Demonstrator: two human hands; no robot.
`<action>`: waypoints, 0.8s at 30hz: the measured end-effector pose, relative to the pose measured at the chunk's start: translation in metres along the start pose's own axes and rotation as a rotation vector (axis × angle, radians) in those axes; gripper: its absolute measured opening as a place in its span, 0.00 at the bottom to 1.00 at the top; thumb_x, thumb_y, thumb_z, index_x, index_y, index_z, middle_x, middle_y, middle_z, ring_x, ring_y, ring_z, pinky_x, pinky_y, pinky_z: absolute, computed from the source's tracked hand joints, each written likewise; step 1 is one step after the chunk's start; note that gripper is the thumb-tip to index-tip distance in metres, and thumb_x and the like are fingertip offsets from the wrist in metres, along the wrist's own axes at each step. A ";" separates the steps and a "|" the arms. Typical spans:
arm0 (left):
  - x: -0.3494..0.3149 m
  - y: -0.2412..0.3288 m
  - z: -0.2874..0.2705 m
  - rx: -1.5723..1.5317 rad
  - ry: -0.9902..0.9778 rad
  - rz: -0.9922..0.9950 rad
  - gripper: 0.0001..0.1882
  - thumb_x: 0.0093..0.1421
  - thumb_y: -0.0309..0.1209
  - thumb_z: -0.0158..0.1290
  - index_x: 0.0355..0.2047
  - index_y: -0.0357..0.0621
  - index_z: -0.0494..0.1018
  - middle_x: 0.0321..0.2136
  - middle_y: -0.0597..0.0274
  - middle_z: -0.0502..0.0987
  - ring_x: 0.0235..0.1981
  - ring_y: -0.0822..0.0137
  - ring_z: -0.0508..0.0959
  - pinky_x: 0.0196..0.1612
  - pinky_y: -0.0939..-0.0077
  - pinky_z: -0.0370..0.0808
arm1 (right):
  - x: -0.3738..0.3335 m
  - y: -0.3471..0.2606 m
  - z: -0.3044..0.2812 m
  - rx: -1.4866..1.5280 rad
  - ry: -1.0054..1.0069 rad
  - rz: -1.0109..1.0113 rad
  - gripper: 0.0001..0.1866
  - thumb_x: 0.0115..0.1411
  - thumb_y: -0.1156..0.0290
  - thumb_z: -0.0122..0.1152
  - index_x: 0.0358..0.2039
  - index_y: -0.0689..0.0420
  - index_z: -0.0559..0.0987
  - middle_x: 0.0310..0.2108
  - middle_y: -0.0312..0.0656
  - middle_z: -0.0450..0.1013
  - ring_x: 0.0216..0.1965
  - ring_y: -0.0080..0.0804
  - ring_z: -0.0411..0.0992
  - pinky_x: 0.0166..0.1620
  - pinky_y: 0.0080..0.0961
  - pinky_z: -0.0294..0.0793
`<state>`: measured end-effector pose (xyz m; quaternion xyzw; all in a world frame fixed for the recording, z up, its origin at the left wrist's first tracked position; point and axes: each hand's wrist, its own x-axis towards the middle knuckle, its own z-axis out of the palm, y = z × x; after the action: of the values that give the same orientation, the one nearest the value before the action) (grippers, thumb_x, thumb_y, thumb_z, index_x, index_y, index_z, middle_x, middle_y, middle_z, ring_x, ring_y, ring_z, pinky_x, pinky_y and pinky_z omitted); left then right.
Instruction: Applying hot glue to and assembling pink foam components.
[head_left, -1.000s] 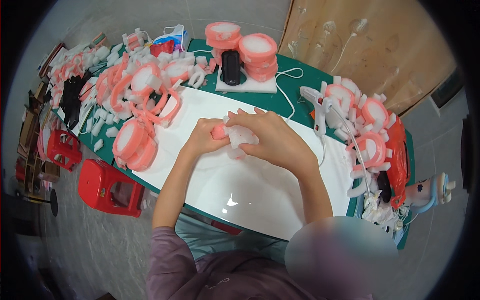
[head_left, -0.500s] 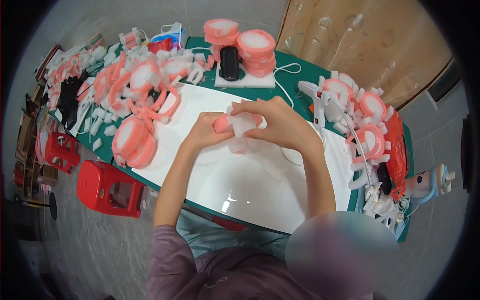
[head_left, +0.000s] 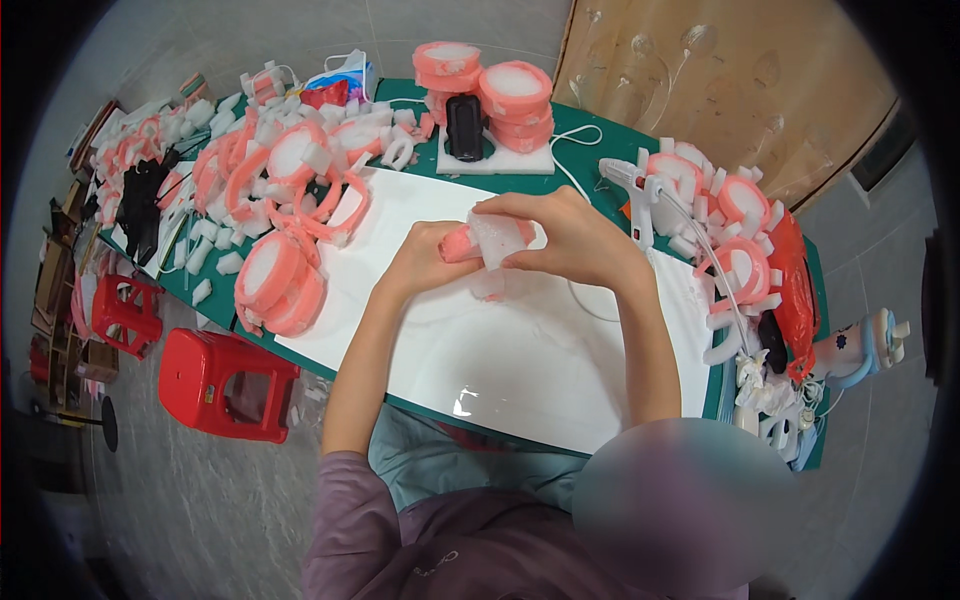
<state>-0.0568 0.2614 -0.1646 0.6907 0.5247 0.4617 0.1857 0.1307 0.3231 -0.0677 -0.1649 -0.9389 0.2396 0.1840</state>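
Over the white sheet (head_left: 450, 340) I hold a pink-and-white foam piece (head_left: 492, 243) between both hands. My left hand (head_left: 422, 258) is closed around its pink left end. With thumb and fingers bent in a pinch, my right hand (head_left: 575, 238) grips the white block part from the right. My fingers hide part of the piece, so its full shape does not show. A white glue gun (head_left: 642, 205) lies to the right of my right hand.
Pink-and-white foam rings (head_left: 275, 280) and white offcuts crowd the table's left; more foam pieces (head_left: 745, 205) sit at the right beside a red bag (head_left: 795, 290). Foam discs (head_left: 517, 95) are stacked behind a black object (head_left: 464, 128). Red stools (head_left: 215, 380) stand on the floor.
The whole view has shifted slightly, with the table appearing a little farther right. Both hands keep their hold on the foam piece, its white part tilting slightly.
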 end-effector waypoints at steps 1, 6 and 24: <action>0.000 0.001 0.000 -0.002 0.000 -0.002 0.14 0.37 0.30 0.59 0.27 0.38 0.74 0.23 0.55 0.76 0.23 0.60 0.76 0.30 0.74 0.72 | 0.001 -0.001 -0.001 0.001 -0.002 0.002 0.27 0.37 0.72 0.66 0.43 0.54 0.73 0.37 0.41 0.73 0.35 0.39 0.70 0.37 0.28 0.68; -0.002 0.002 -0.001 -0.007 -0.010 -0.031 0.14 0.37 0.30 0.59 0.28 0.38 0.74 0.24 0.55 0.76 0.24 0.61 0.76 0.31 0.75 0.72 | 0.002 0.002 0.000 0.012 -0.005 -0.012 0.26 0.36 0.72 0.66 0.41 0.55 0.74 0.38 0.41 0.73 0.35 0.38 0.71 0.38 0.28 0.68; 0.001 -0.006 0.005 -0.088 0.011 -0.125 0.14 0.38 0.30 0.59 0.27 0.38 0.74 0.22 0.56 0.76 0.23 0.67 0.75 0.30 0.77 0.71 | 0.000 0.003 0.002 0.082 0.018 0.018 0.22 0.39 0.70 0.63 0.39 0.53 0.74 0.32 0.43 0.73 0.36 0.43 0.66 0.40 0.32 0.68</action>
<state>-0.0558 0.2656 -0.1710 0.6450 0.5470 0.4758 0.2415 0.1300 0.3247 -0.0707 -0.1680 -0.9251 0.2779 0.1969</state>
